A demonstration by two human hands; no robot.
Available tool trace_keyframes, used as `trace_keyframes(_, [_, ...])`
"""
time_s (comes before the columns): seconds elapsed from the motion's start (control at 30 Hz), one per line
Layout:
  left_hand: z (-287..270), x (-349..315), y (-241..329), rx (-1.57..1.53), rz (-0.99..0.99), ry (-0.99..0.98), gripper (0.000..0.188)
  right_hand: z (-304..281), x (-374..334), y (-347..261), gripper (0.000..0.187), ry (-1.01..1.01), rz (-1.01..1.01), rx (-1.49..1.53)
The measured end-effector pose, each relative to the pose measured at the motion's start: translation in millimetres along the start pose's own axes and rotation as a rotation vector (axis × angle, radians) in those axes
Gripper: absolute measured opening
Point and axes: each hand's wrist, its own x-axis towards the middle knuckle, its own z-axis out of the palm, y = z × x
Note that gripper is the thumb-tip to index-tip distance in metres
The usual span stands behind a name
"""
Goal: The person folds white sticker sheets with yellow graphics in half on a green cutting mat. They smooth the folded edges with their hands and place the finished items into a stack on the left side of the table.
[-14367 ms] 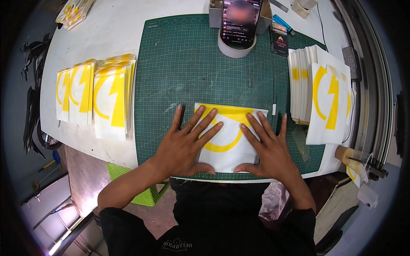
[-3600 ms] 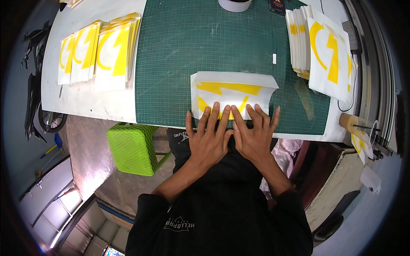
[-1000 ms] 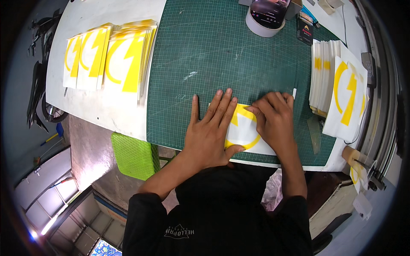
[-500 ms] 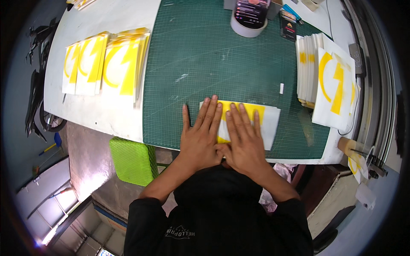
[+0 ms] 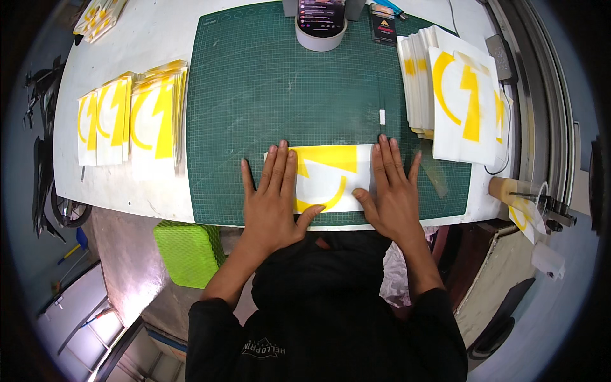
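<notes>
A white sheet with a yellow printed shape (image 5: 324, 181) lies flat near the front edge of the green cutting mat (image 5: 286, 89). My left hand (image 5: 270, 200) rests palm down over its left end, fingers stretched and thumb out across the yellow. On its right end lies my right hand (image 5: 396, 194), also flat, with fingers spread and thumb pointing inward. Between the two thumbs the sheet's middle shows. Neither hand grips anything. A thin black tool (image 5: 249, 170) lies partly hidden beside my left little finger.
Stacks of similar yellow-printed sheets stand left (image 5: 153, 121) and right (image 5: 468, 95) of the mat. Toward the back, a phone (image 5: 320, 16) leans in a white tape roll (image 5: 321, 42), beside a small dark box (image 5: 384, 28). A small white piece (image 5: 382, 117) lies beyond my right hand. A green stool (image 5: 188, 251) stands below the table's left.
My hands have moved apart from the sheet's middle toward its two ends, uncovering the yellow shape. The whole view has shifted, so the table appears further left and slightly higher.
</notes>
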Motion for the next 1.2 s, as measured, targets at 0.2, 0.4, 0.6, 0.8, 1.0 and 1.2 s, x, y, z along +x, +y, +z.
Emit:
trace_keyframes(0.2, [17, -3, 23, -0.124, -0.077, 0.267, 0.098, -1, -46, 66, 0.05, 0.509, 0.441, 0.042])
trace_keyframes(0.4, [3, -13, 2, -0.013, 0.009, 0.101, 0.084, 7, -61, 83, 0.033, 0.519, 0.521, 0.295])
trace_keyframes(0.6, [-3, -22, -10, -0.047, -0.042, 0.127, 0.088, -7, -63, 58, 0.023, 0.458, 0.721, 0.508])
trace_keyframes(0.8, [-1, -24, -5, -0.077, -0.065, 0.139, 0.094, 20, -62, -57, 0.023, 0.524, 0.097, 0.597])
trace_keyframes(1.0, [-1, -23, -5, -0.086, -0.064, 0.147, 0.095, 33, -49, -95, 0.012, 0.47, -0.009, 0.552])
trace_keyframes(1.2, [-1, -27, -6, -0.073, -0.078, 0.154, 0.097, 27, -38, -18, 0.005, 0.55, 0.272, 0.264])
